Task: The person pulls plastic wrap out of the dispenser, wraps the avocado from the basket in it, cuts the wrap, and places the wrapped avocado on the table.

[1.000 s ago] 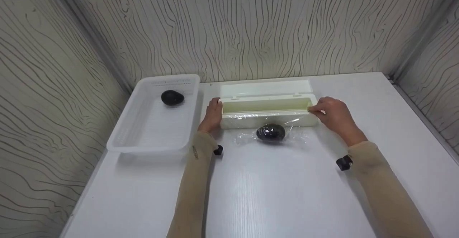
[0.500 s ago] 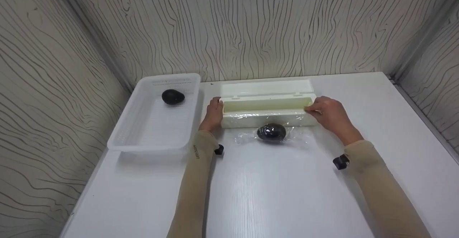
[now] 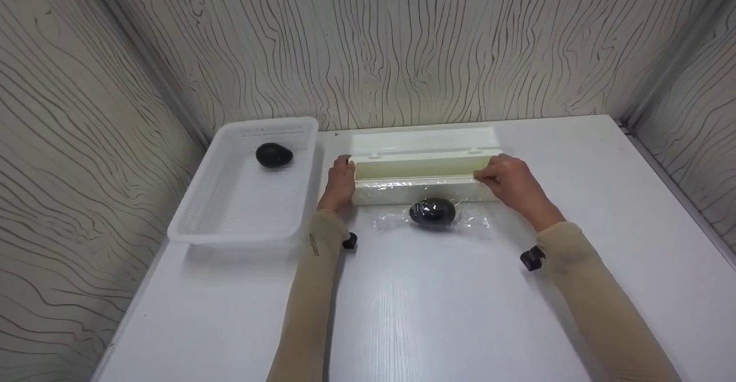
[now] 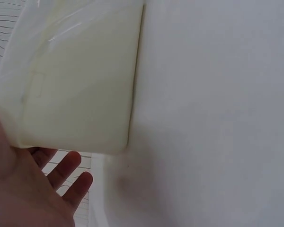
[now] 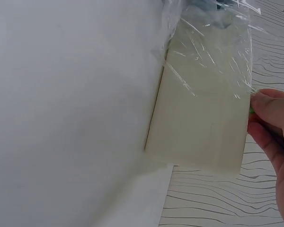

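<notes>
A long cream cling film dispenser [image 3: 374,196] lies across the table, its pale lid [image 3: 425,139] folded back towards the wall. My left hand [image 3: 338,185] holds its left end, thumb at the front and fingers behind. My right hand [image 3: 510,185] pinches a small slide cutter [image 5: 252,110] at the front rim, right of the middle; only a green bit of it shows between thumb and fingers. Clear cling film [image 3: 476,218] hangs over the front face and spreads onto the table. A dark avocado [image 3: 432,213] lies in that film, close before the dispenser.
On the left stands a white plastic basket [image 3: 238,237] with another dark avocado [image 3: 274,155] in it. Patterned wall panels [image 3: 402,48] close off the back and both sides. The white table [image 3: 425,313] extends in front of the dispenser.
My right hand has slid left along the dispenser's front rim, away from its right end. The left hand keeps its hold, and the avocado in the film stays in place.
</notes>
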`<move>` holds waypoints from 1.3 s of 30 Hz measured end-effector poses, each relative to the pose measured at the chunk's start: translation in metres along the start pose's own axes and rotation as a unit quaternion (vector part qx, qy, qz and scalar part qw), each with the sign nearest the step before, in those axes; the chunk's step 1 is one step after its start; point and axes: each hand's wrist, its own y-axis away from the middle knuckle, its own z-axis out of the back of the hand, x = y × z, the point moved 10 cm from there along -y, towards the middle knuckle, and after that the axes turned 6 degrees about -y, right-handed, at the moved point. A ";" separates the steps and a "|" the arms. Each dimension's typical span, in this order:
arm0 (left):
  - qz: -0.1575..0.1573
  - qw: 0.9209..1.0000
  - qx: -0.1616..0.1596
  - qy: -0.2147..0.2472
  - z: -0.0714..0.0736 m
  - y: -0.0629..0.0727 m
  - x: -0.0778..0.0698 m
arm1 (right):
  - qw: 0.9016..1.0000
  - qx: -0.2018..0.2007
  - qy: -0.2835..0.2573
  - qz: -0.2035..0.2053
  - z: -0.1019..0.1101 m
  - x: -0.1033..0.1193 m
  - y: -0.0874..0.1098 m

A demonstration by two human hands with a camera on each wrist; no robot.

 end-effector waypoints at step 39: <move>0.022 0.999 -0.017 -0.027 -0.002 0.004 -0.002 | 0.991 0.103 -0.040 -0.076 -0.046 0.034 -0.038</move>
